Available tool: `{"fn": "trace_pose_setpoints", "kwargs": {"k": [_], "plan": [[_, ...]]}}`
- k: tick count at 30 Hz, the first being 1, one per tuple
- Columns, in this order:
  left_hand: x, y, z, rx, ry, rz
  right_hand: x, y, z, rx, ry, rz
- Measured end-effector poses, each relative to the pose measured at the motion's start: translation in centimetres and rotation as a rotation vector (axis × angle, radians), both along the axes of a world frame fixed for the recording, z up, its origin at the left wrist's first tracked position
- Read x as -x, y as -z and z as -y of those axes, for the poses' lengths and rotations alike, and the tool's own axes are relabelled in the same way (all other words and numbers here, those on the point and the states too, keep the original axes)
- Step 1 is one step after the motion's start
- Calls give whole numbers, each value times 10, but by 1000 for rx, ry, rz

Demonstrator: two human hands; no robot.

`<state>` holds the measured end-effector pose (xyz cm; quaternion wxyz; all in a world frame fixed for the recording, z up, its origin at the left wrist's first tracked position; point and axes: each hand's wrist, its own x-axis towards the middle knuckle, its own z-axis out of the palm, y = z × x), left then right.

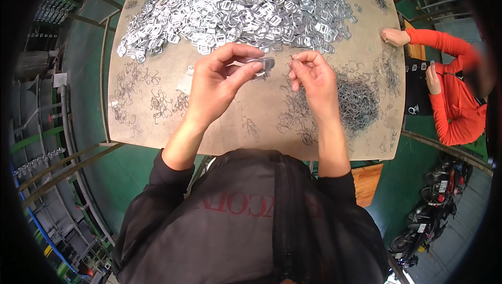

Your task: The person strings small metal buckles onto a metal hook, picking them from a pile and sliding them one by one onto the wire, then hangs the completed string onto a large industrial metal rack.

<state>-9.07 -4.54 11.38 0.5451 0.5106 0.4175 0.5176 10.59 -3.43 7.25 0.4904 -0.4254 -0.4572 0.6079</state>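
Workshop with heaped metal parts (235, 14)

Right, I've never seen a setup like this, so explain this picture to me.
There's no machine here: these are a person's bare hands, seen from a wide fisheye camera worn on the head and looking down, so straight edges bend. The left hand holds one or more shiny metal buckles. The right hand pinches what looks like a small wire hook. On the table, a big heap of silvery buckles lies at the far side, with a dark pile of wire hooks near the right forearm.
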Motion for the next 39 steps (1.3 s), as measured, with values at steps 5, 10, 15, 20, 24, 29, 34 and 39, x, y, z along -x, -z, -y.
{"fn": "trace_pose_setpoints", "kwargs": {"k": [5, 10, 15, 20, 24, 29, 34, 39], "plan": [[-12, -2, 4, -27, 0, 35, 27, -49, 23, -114, 175, -113], [-20, 2, 8, -163, -3, -62, 34, -51, 31, -236, 304, -88], [-11, 41, -3, -310, -100, -256, 33, -44, 37, -452, 348, -53], [19, 109, -66, -204, -248, -718, 26, -37, 34, -485, 343, -11], [24, 143, -111, -435, -324, -993, 22, -34, 33, -463, 352, 57], [19, 152, -141, -559, -261, -1309, 20, -30, 31, -456, 356, 67], [26, 156, -151, -589, -200, -1351, 20, -27, 31, -467, 346, 106], [16, 126, -138, -520, -275, -1003, 22, -25, 30, -482, 328, 150]]}}
